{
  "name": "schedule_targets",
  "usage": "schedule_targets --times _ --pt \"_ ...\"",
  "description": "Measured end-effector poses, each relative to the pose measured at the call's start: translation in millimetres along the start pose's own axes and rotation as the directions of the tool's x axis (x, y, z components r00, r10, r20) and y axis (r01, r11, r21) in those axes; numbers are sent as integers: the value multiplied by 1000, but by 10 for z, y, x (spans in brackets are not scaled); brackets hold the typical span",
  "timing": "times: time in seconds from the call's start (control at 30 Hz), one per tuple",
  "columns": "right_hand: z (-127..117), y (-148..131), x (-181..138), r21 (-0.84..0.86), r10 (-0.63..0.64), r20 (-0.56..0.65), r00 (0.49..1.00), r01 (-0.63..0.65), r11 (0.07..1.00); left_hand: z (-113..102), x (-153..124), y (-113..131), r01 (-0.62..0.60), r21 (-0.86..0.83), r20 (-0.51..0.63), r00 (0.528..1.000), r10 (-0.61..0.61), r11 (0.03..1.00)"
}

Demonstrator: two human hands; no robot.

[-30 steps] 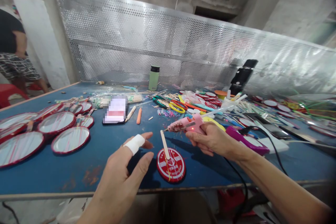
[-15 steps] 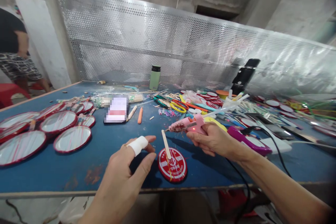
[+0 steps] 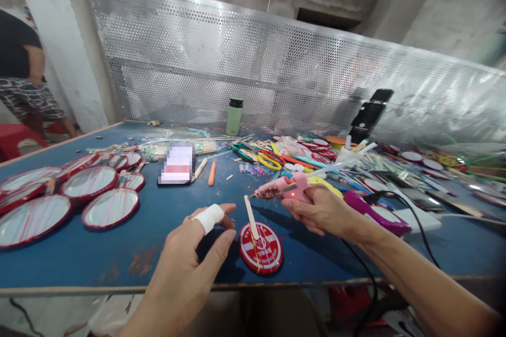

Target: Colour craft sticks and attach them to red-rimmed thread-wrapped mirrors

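My right hand (image 3: 316, 208) is wrapped round a pink hot glue gun (image 3: 286, 187), whose nozzle points left at the upper end of a wooden craft stick (image 3: 252, 218). The stick's lower end lies on a round red disc (image 3: 261, 255) with white print, flat near the table's front edge. Whether the nozzle touches the stick I cannot tell. Left of the disc is my left hand (image 3: 201, 242), its fingers apart and holding nothing. White tape (image 3: 208, 218) covers one of its fingers.
Several red-rimmed round mirrors (image 3: 110, 208) lie at the left. A phone (image 3: 176, 164) and a green bottle (image 3: 234, 117) stand farther back. Scissors (image 3: 269, 159), sticks and a purple device (image 3: 377, 214) crowd the right. The gun's black cable (image 3: 363, 263) runs over the front edge.
The whole view has shifted very slightly. Both hands, the glue gun, the stick and the disc keep the same places relative to one another.
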State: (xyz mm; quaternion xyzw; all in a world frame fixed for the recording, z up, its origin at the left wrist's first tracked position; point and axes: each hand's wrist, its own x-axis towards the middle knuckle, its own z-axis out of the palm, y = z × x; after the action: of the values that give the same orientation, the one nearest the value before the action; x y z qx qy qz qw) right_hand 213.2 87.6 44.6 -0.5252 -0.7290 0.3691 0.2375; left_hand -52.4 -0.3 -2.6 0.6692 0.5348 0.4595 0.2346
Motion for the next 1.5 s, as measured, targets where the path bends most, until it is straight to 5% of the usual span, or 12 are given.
schedule_targets --times 1.5 --pt "-23 47 -38 -41 13 12 1000 -13 999 -14 -13 30 4 9 22 1000 -5 1000"
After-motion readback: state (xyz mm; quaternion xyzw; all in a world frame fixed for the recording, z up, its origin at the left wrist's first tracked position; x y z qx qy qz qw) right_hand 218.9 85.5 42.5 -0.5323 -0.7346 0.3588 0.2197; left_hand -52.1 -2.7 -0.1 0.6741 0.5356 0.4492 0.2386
